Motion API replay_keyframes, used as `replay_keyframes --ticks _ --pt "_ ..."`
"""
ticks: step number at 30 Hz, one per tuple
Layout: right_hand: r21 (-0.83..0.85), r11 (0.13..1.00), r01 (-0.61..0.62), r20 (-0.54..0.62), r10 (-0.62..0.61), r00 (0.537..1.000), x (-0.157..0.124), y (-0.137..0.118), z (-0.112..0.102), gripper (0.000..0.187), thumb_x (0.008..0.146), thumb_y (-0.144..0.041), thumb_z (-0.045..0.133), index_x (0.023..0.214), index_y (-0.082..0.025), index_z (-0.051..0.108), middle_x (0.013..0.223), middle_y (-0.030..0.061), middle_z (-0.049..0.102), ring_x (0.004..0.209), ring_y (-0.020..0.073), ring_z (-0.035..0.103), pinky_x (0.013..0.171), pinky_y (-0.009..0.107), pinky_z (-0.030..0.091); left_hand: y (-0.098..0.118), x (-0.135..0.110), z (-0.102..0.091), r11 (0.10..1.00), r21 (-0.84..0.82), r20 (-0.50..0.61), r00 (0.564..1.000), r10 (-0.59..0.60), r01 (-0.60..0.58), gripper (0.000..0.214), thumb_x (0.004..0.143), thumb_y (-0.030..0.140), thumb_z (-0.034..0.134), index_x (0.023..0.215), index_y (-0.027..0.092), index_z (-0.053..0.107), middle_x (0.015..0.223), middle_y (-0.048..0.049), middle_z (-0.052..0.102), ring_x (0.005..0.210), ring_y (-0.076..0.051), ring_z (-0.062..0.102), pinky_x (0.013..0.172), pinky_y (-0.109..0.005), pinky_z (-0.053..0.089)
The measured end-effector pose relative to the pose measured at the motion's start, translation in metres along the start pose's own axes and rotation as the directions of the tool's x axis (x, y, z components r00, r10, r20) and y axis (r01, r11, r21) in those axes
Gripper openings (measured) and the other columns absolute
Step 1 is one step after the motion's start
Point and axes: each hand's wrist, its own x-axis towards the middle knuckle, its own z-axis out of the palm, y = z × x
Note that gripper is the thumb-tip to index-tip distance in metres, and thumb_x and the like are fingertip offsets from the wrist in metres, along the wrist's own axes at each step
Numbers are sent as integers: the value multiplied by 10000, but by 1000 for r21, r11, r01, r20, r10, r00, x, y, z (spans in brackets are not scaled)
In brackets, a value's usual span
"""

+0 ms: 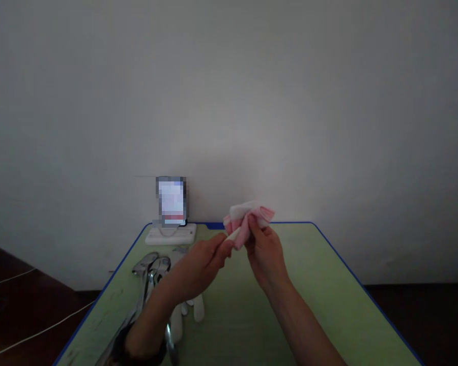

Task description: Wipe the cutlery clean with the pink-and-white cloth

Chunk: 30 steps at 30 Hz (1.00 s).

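Observation:
Over the far part of the table, a pink and white cloth [246, 216] is bunched up in front of me. My right hand [265, 246] pinches the cloth with the thumb on top. My left hand [209, 259] is closed just left of it, its fingers against the cloth's lower edge. A narrow cream-coloured strip [233, 235] comes out from the left fingers into the cloth; whether it is a handle or a fold is unclear. Under and beside my left forearm lie several metal utensils [147, 264], some with white handles [199, 308], partly hidden by the arm.
A lit phone-like screen [172, 201], blurred out, stands in a white base [171, 235] at the table's back left. The green table [320, 295] has a blue edge and meets a plain wall [328, 127]. White cables [41, 333] run at the lower left.

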Motion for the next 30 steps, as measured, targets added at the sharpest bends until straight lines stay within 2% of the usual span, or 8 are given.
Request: replay_keyframes --ticks 3,5,11,15,20,23,27,30 --pt "26 996 -90 8 90 996 0 8 -2 231 672 -387 698 683 -164 639 615 5 628 576 121 546 590 262 444 -5 5 13 999 -29 22 1000 -21 22 334 916 408 275 822 203 521 662 3 555 583 -147 483 550 -244 319" --pt "8 994 -113 28 112 993 2 9 -6 235 658 -382 711 663 -160 638 600 1 618 559 113 532 566 250 424 -7 5 14 999 -13 31 999 -33 33 322 916 408 281 846 210 525 658 4 553 578 -150 483 542 -246 312" --pt "-186 983 1 76 14 997 7 9 -13 239 688 -389 690 701 -155 640 635 13 631 590 125 533 602 263 409 -13 -2 -5 995 72 141 987 -77 67 346 897 414 345 714 194 538 641 -4 567 589 -142 520 545 -233 340" --pt "-152 988 9 38 -4 999 6 13 -11 279 689 -434 676 706 -162 615 629 5 616 584 126 523 600 267 397 -16 -1 -6 999 -8 204 978 -46 48 332 890 410 363 740 187 558 629 8 556 537 -119 515 504 -207 362" --pt "-152 988 -6 28 10 1000 6 19 -11 334 712 -486 630 659 -164 561 576 -7 561 536 110 464 536 248 361 -19 9 11 1000 -21 135 991 -7 10 322 892 377 363 720 182 553 570 27 530 459 -100 473 469 -201 339" --pt "-239 970 34 55 -22 998 10 14 -17 355 731 -503 597 665 -158 546 577 -4 556 545 110 468 550 244 370 -24 15 16 1000 17 95 995 -11 9 358 897 414 345 739 177 561 613 9 578 502 -113 513 500 -207 360" --pt "-540 831 132 118 -81 990 13 -2 -27 376 745 -516 566 691 -144 554 587 2 557 540 109 463 524 231 352 -29 17 7 981 194 29 999 -13 7 381 906 401 323 736 178 581 700 -18 634 657 -155 576 611 -244 396" --pt "-661 727 188 262 -12 965 11 -11 -29 348 769 -481 544 697 -142 555 618 -1 553 549 106 463 515 221 354 -27 14 -5 964 260 -163 987 -16 58 329 904 394 344 792 180 567 690 -7 604 640 -158 557 605 -259 392"
